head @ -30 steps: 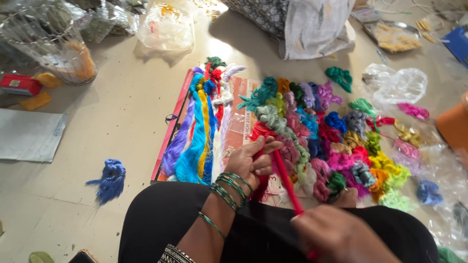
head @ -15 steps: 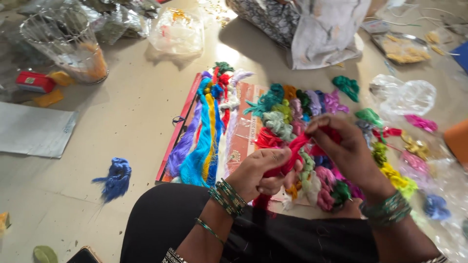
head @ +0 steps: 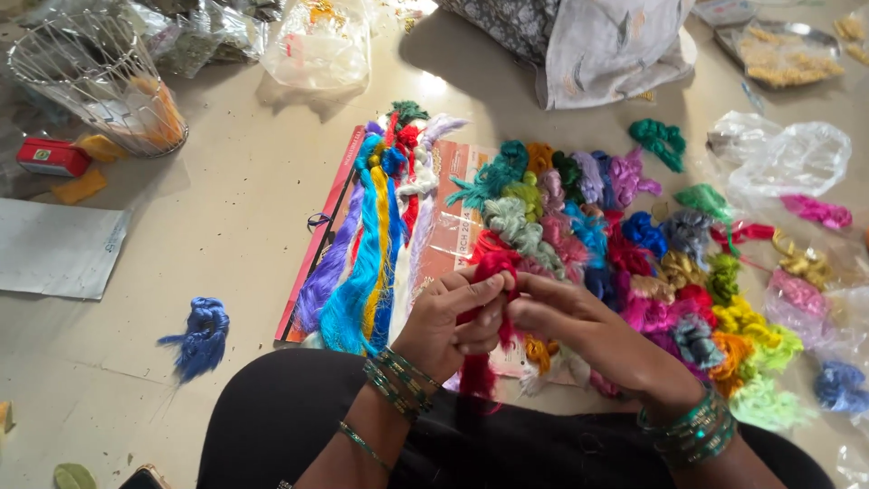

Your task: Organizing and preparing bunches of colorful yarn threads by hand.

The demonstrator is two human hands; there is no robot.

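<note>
Red thread skein (head: 489, 312), right there in the middle, pinched from both sides just above the lap; the left hand (head: 451, 319) has its grip closed on the upper loop, the right hand (head: 561, 319) has fingers closed on the same bundle from the other side, thumbs meeting at the top; the tail of the skein hangs down between the wrists onto the dark clothing (head: 299, 426). Green bangles on both wrists.

Just beyond the hands, a crowded spread: a heap of small coloured thread bundles (head: 634, 263) in teal, pink, yellow, grey and orange lies on a printed sheet (head: 453, 226) on the floor (head: 244, 208); beside it on the left, long skeins (head: 367, 263) of purple, turquoise, yellow and white are laid out straight. The hands and the red skein cover the near edge of that heap.

Further off: a lone blue skein (head: 199, 335) sits well apart on the floor to the left; a wire basket (head: 100, 81) stands at the far left with a small red box (head: 52, 156) near it; clear plastic bags (head: 787, 158) lie to the right; a grey cloth bag (head: 597, 45) sits at the top.
</note>
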